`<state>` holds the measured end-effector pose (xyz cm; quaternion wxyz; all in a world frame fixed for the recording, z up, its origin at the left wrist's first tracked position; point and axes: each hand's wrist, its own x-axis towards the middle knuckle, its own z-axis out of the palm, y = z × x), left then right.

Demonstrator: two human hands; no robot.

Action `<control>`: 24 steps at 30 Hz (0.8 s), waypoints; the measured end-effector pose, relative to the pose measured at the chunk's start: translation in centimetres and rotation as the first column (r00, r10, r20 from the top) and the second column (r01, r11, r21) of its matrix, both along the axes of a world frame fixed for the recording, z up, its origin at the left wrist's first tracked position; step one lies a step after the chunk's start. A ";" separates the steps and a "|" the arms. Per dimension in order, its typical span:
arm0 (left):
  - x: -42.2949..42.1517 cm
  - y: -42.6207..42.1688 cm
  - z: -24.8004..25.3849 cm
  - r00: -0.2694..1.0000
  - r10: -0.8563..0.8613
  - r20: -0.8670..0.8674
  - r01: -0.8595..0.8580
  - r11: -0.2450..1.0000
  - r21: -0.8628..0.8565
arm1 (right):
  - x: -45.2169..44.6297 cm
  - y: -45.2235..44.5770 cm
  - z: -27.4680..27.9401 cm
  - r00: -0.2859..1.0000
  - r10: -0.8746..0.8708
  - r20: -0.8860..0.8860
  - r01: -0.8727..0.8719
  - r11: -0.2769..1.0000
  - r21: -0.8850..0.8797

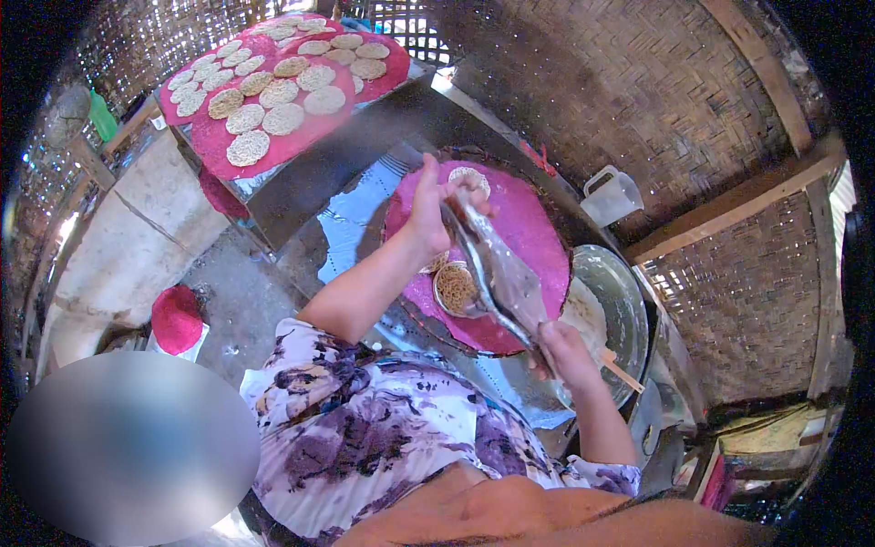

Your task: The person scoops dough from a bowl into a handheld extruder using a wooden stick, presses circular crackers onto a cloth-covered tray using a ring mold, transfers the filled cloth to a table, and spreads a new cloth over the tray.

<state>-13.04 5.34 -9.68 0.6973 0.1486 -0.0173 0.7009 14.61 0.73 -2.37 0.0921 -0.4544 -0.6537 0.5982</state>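
Both hands hold a long, shiny grey sheet (pixel 499 264), tilted above a round pink mat (pixel 538 232). It looks like folded plastic, but I cannot tell its exact kind. My left hand (pixel 430 208) is at its far end, thumb raised and fingers round the edge. At the near end, my right hand (pixel 567 354) is closed on it. Below the sheet, a round mould or ring with noodle-like strands (pixel 455 288) lies on the mat, partly covered by the sheet. A pale lacy disc (pixel 469 180) lies at the mat's far side, behind my left fingers.
At the back left, several lacy discs (pixel 283 118) lie on pink sheets (pixel 333 132) on a raised surface. A large metal basin (pixel 629 296) with pale contents stands right of the mat, a wooden stick (pixel 622 371) by its rim. A translucent jug (pixel 612 198) is near the woven wall (pixel 629 91).
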 end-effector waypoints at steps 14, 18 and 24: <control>-2.6 -7.0 -2.7 -0.563 0.213 -0.799 -0.392 0.782 0.485 | -6.9 5.6 -4.3 0.982 0.172 0.078 -0.179 0.711 0.680; -8.8 -7.3 -12.6 -0.542 0.101 -0.834 -0.399 0.843 0.361 | -7.1 6.7 -6.2 0.927 0.047 0.373 -0.313 0.645 0.697; -12.7 -13.6 -12.6 0.517 0.348 -0.782 -0.725 0.664 -0.184 | -7.3 7.0 -6.9 0.902 0.079 0.425 -0.372 0.640 0.672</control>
